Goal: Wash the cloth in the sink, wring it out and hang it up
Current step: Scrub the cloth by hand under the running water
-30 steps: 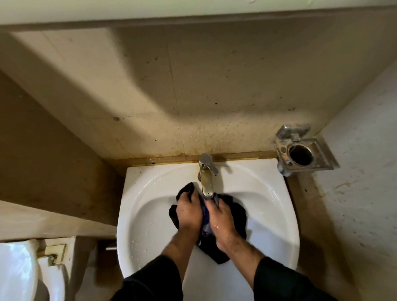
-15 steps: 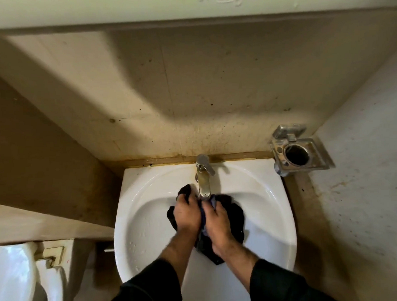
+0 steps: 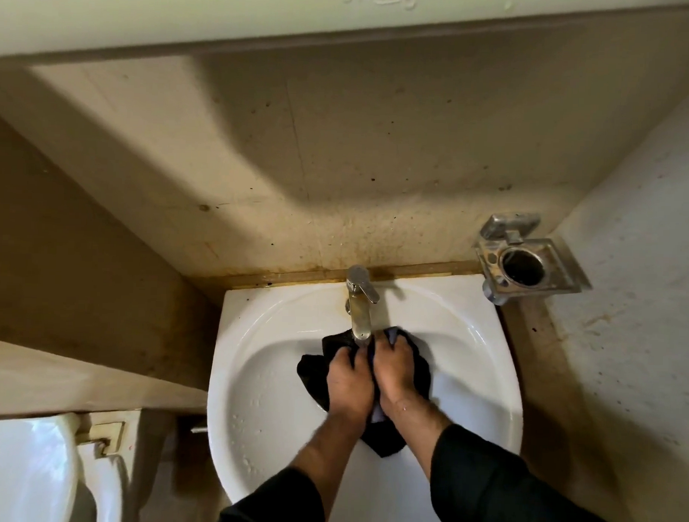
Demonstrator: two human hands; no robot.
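Below the tap (image 3: 360, 305), inside the white sink (image 3: 276, 379), a person's two hands press a dark cloth (image 3: 315, 371) together. The left hand (image 3: 348, 382) and right hand (image 3: 395, 374) sit side by side just in front of the tap's spout, each curled shut on a bunch of the fabric, knuckles up. Loose folds spill out to the left of the tap and behind the right hand, and a dark corner hangs toward the near rim of the sink, between the wrists. Whether water is running from the tap cannot be told.

Judging by its slump, the cloth is soft and limp, and soaked it will likely be heavier, clingy and slow to drain. It should not tear or slip easily. For wringing, the sensible hold looks to be one fist at each end of a gathered roll, twisting in opposite directions over the sink. A metal holder (image 3: 528, 263) is fixed to the wall right of the tap.
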